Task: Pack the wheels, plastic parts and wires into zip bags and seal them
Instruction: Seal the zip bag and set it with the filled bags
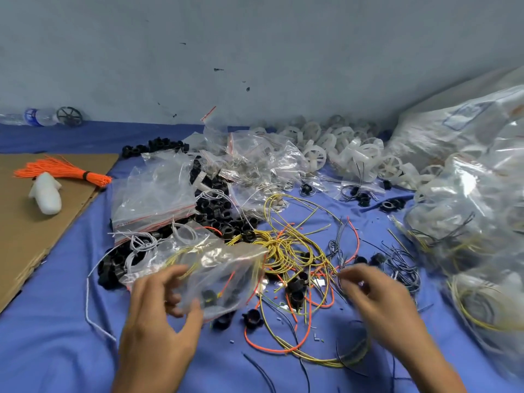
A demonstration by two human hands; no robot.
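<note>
Clear plastic zip bag [224,276], part-filled, is gripped by the curled left hand [158,316]; whether anything is pinched by the blurred right hand [377,296] just right of it cannot be told, and the whole yellow wire tangle [292,251] between them could be dragged up if one strand is pulled.

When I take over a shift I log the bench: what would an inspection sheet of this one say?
Surface: blue cloth, brown cardboard sheet at left.
Job's things: clear zip bag partly filled; white spoked plastic wheels heaped at back; black plastic rings piled centre; empty clear bags stacked.
Clutter: bundled orange ties and white plastic lump on cardboard; clear water bottle far left; large clear sacks right.
Hands: left hand grips the zip bag; right hand over the wires, blurred, grasp unclear.
Cables: yellow wires, orange wire, dark wires, loose and tangled.
Surroundings: grey wall, marked.
</note>
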